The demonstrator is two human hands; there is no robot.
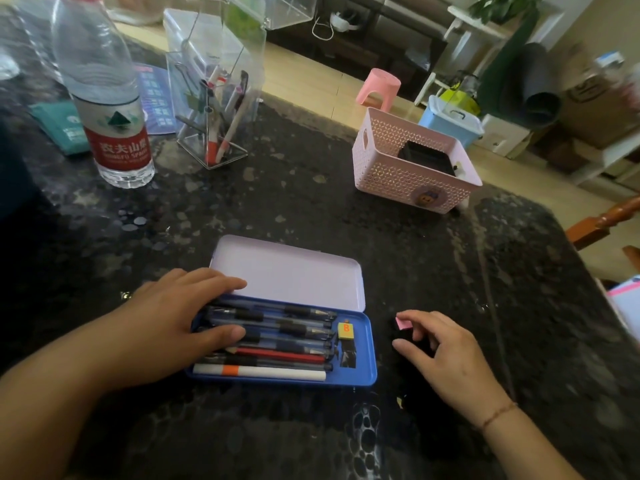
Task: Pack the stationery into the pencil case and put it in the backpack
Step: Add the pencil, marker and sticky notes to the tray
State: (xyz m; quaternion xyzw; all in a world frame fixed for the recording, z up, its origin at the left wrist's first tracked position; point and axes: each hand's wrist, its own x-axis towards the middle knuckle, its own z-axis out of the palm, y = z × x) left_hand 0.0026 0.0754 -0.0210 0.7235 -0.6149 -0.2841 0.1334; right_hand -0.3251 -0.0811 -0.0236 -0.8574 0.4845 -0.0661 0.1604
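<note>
A person's left hand (180, 317) lies flat, fingers spread, across the pens (277, 327) in an open blue pencil case (367, 368) on a dark speckled table (311, 188), while the right hand (446, 355), fingers loosely curled and gripping nothing, hovers just right of the case beside a small pink eraser (403, 322). The case's pale lid (291, 275) lies flat behind. A pink basket (408, 174) and water bottle (110, 109) stand farther back

Hard, smooth surfaces on a glossy speckled desk (311, 202)
The case (287, 271) looks like smooth painted metal with a matt lilac lid; the bottle (104, 98) and organiser (214, 98) are clear glossy plastic; the pink basket (408, 174) is perforated matt plastic
</note>
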